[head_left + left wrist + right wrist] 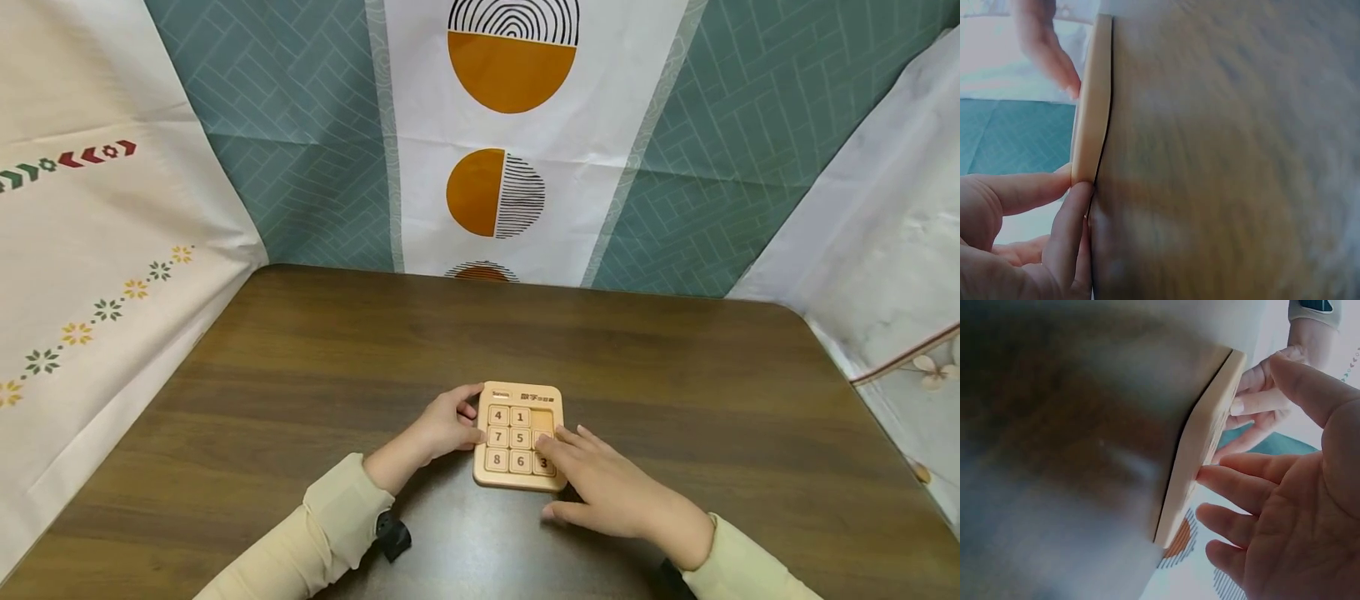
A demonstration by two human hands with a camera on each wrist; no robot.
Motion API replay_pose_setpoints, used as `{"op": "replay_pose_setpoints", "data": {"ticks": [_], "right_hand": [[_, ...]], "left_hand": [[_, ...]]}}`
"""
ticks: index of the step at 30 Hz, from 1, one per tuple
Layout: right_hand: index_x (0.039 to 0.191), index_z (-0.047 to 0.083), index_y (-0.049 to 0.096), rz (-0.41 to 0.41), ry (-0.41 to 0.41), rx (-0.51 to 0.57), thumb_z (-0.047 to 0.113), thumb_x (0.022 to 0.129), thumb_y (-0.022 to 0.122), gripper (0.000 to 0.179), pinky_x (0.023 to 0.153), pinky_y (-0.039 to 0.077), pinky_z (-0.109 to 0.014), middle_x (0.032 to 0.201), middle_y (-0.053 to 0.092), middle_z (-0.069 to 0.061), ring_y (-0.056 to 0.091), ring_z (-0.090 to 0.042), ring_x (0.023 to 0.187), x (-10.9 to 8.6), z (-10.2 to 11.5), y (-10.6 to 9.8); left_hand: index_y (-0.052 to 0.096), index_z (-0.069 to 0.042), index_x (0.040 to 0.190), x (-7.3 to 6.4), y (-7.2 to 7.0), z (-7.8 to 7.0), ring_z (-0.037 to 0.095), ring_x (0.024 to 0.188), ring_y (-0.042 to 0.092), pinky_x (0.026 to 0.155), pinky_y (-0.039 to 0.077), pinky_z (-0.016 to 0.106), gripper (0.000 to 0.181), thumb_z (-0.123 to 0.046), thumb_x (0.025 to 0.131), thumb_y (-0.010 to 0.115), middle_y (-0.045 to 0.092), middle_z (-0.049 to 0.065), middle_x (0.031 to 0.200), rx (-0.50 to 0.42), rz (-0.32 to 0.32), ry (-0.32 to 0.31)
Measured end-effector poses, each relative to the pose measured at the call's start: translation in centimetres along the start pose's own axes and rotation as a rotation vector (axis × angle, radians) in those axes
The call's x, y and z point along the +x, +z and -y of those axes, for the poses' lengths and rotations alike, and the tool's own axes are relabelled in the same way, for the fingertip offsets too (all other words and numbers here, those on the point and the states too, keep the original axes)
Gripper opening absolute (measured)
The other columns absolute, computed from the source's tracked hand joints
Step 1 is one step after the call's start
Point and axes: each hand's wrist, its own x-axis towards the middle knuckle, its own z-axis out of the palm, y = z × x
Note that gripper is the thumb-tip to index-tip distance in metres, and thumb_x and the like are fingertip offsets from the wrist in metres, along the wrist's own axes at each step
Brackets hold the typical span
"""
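A wooden number slide puzzle [520, 481] lies face up on the table, a blank gap at the top right of its grid. The tiles read 4, 1 in the top row, 7, 5 in the middle and 8, 6, 3 below. My left hand [444, 425] holds the puzzle's left edge between thumb and fingers; the left wrist view shows this grip on the frame [1092, 119]. From the right, my right hand [611, 487] reaches over with fingers extended, a fingertip on the right tile of the middle row, hiding its number. Its thumb stays off the puzzle.
The brown wooden table [337, 333] surrounds the puzzle on all sides. A patterned teal and white cloth [315, 183] hangs behind its far edge. Pale printed cloths stand at the left [112, 275] and right [892, 225].
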Motion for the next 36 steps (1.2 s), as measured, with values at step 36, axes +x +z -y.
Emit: {"op": "replay_pose_setpoints", "data": {"ticks": [36], "right_hand": [[0.134, 0.002, 0.044, -0.027, -0.022, -0.182, 0.049, 0.081, 0.062, 0.073, 0.111, 0.03, -0.044, 0.135, 0.049, -0.011, 0.041, -0.029, 0.129, -1.1, 1.6, 0.8]], "left_hand": [[0.038, -0.009, 0.139, 0.0, -0.3, 0.2, 0.015, 0.079, 0.051, 0.063, 0.058, 0.028, 0.075, 0.012, 0.073, 0.067, 0.047, 0.013, 0.098, 0.002, 0.024, 0.003]]}}
